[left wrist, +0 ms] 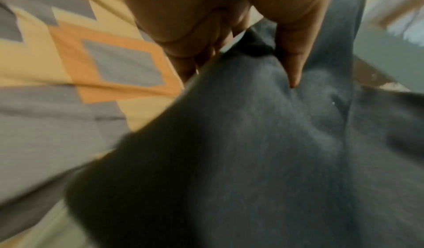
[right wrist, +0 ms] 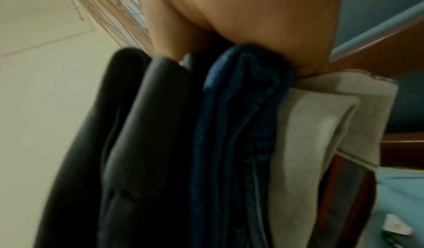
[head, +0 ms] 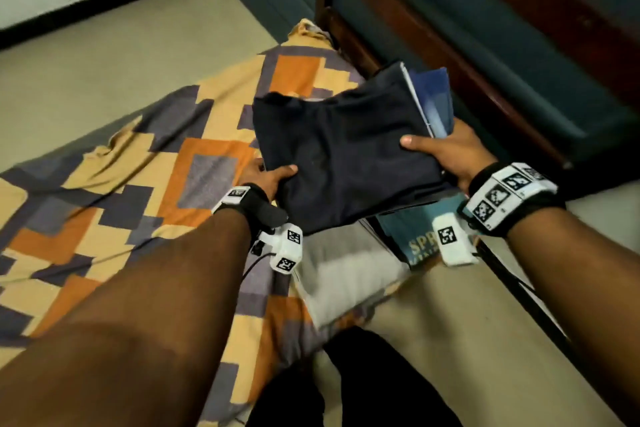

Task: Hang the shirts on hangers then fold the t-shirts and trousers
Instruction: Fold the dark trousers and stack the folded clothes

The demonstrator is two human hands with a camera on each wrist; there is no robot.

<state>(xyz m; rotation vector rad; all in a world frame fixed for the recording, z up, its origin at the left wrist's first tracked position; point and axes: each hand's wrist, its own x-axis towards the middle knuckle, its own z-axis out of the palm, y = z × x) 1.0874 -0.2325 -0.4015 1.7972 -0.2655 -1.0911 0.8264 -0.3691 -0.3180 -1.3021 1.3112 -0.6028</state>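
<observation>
- Nearest us, our left hand [head: 268, 178] grips the near-left corner of the stack of folded clothes [head: 349, 152], thumb on top, fingers beneath.
- Our right hand [head: 450, 149] clamps the stack's right edge; navy, blue denim and grey layers show.
- We judge folding is done and we're carrying the pile above the patterned sheet [head: 138, 156].
- Next: a level, two-handed set-down, maybe by the dark wooden furniture [head: 467, 55] beyond.

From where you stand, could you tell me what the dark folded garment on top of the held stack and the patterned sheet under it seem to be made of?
The dark folded garment looks like soft matte knit, probably cotton jersey: it sags and creases without shine. The patterned sheet looks like thin printed woven cloth, likely cotton, wrinkling flat; blur leaves the weave unclear.
</observation>
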